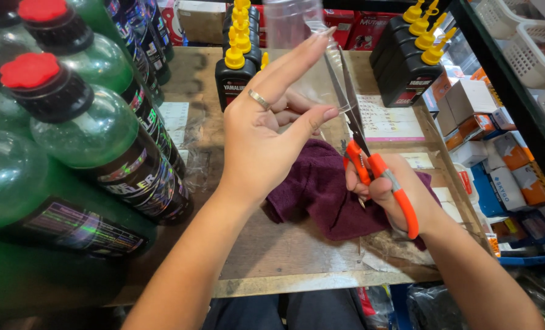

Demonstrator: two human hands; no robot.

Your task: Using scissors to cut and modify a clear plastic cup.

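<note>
I see the left hand [257, 143] raised above the bench [284, 250], its fingers [297, 58] spread and extended, with thumb and forefinger pinching a piece of clear plastic film [321, 67] so that it hangs taut. The film sits between those fingertips and runs up past them, which presents a stretched edge to the blades. A ring shows on one finger.

The right hand [394, 195] is closed around the orange handles of the scissors [361, 146], fingers wrapped through and over the loops. The blades point up and away from that hand, lying just beside the left thumb tip and against the film (I cannot tell how far apart the blades are).

Below both hands, a dark purple cloth [321, 189] lies crumpled on the bench, touching the right hand's knuckles. To the left of the left wrist stand green bottles [83, 128] with red caps. Beyond the left fingertips stand black bottles [236, 76] with yellow nozzles; small boxes [504, 183] sit to the right of the right hand.
</note>
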